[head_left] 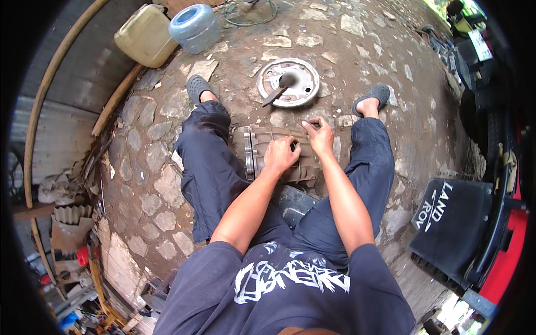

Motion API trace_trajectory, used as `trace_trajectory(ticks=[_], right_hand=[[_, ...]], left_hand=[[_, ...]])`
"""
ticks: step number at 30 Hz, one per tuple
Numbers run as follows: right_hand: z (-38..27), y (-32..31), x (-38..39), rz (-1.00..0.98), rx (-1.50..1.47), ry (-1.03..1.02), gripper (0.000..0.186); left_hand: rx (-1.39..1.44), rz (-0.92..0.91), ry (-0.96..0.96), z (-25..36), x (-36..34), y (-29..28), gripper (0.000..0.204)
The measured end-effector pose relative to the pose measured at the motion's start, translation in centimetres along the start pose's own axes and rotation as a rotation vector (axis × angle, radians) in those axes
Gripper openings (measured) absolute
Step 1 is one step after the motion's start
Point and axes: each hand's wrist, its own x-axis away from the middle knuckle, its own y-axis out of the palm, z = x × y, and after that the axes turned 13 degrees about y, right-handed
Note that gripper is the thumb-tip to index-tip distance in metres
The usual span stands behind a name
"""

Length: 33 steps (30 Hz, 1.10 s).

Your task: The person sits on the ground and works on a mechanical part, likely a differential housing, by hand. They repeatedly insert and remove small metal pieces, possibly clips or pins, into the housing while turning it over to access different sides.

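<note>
A ribbed metal casing (260, 146), like a gearbox housing, lies on the ground between my legs, with a pale flange at its left end. On top of it rests my left hand (282, 154), its fingers curled against the ribs and the thumb and forefinger ringing a dark gap. My right hand (320, 137) is over the casing's far right part, its thumb and fingers bent toward each other in a pinch. Whatever sits between those fingertips is too small to tell. Beyond the hands lies a round metal plate (307, 92), bearing a dark blurred lump and a flat brown stick (274, 96).
A yellowish jerrycan (146, 36) and a blue water bottle (195, 29) stand far left by a metal-sheet wall (56, 131). Uneven stones pave the ground (167, 181). At right is a vehicle with a black mudflap (446, 223). Clutter lies lower left.
</note>
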Motion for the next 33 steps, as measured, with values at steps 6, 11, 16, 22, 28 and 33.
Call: trace_trajectory(ticks=[6,11,16,22,28,33], right_hand=[[-4.9,-3.2,2.0,-0.43,-0.475,-0.076,0.024],[-6.0,-4.5,3.8,-0.586,-0.724,0.074,0.02],[-7.8,-3.2,6.0,-0.676,-0.843,0.101,0.02],[-7.1,-5.1,5.0,-0.763,-0.906,0.248,0.024],[-5.8,-4.9,4.8,-0.748,-1.015,0.252,0.025],[-6.2,-4.3,5.6,-0.646,-0.948,0.196,0.023]], left_hand=[[0.58,0.351,-0.143,4.0,-1.3,-4.3,0.019],[0.536,0.185,0.023,6.0,-0.9,-14.5,0.033],[0.424,-0.15,0.068,5.4,-2.1,-19.3,0.029],[0.664,-0.061,0.038,3.9,-4.1,-17.8,0.03],[0.533,-0.153,0.232,5.0,-4.2,-16.4,0.028],[0.4,-0.094,0.185,6.0,-3.8,-16.4,0.029]])
